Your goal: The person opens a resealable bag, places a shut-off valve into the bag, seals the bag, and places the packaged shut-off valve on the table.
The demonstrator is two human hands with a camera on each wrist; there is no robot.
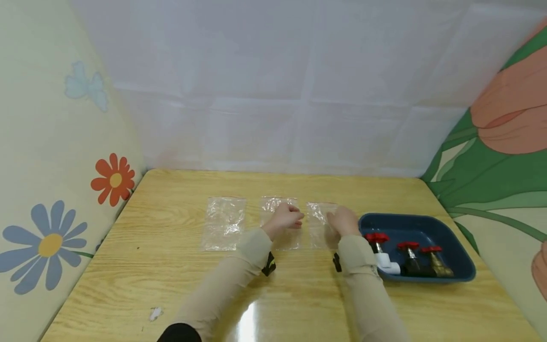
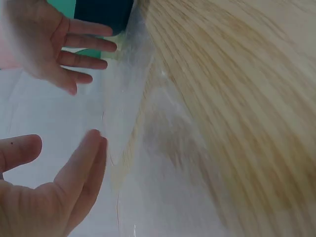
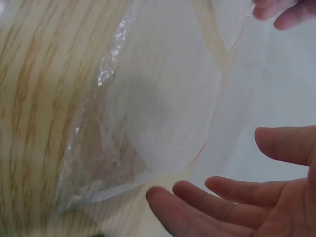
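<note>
Three clear zip bags lie flat in a row on the wooden table: a left bag (image 1: 224,223), a middle bag (image 1: 278,204) and a right bag (image 1: 317,225). Over the middle bag hovers my left hand (image 1: 284,221), its thumb and fingers apart with nothing between them in the left wrist view. My right hand (image 1: 344,221) is at the right edge of the right bag. Seen from the right wrist, its fingers (image 3: 232,190) are spread and hold nothing, close beside the bag's corner. A thin red line marks each bag's far edge.
A dark blue tray (image 1: 466,266) stands to the right, close by my right forearm. In it lie several red-handled valves, one with a white elbow fitting (image 1: 386,264), another with a brass body (image 1: 440,266). A white scrap (image 1: 155,313) is at the table's front left.
</note>
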